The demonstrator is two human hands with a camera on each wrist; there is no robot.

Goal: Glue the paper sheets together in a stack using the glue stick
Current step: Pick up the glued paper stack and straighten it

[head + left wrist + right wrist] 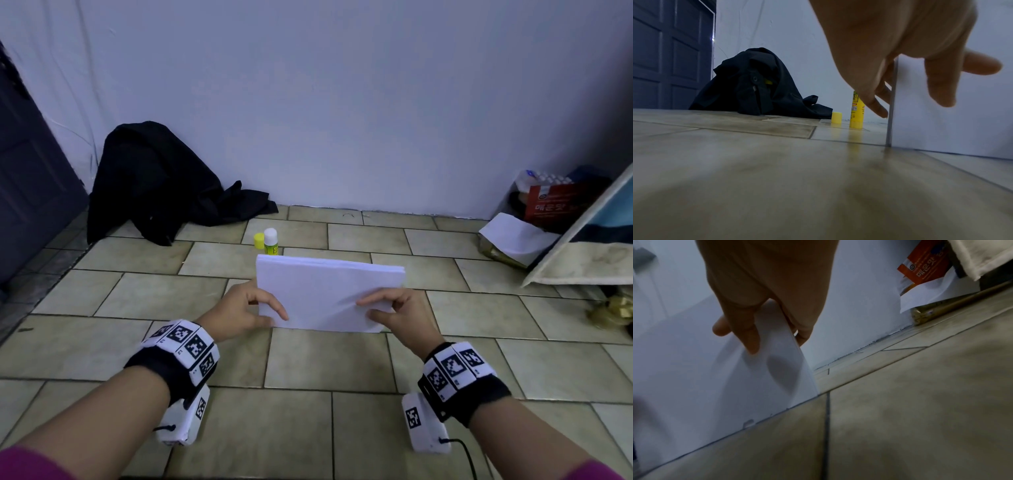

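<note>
A stack of white paper sheets (322, 294) stands on its long lower edge on the tiled floor, held upright between both hands. My left hand (251, 310) grips its left side, thumb in front and fingers behind, as the left wrist view shows on the paper stack (962, 113). My right hand (394, 311) pinches the right side of the stack (694, 369). Behind the stack stands the uncapped yellow glue stick (270, 242), its glue white at the top, with its yellow cap (259, 240) just to its left. The glue stick (856, 112) and cap (836, 117) also show in the left wrist view.
A black garment (161, 181) lies heaped against the wall at the back left, beside a dark door (30, 178). At the back right sit a red packet (555, 202), a loose white sheet (513, 236) and a leaning board (582, 250). Tiled floor (308, 411) stretches before me.
</note>
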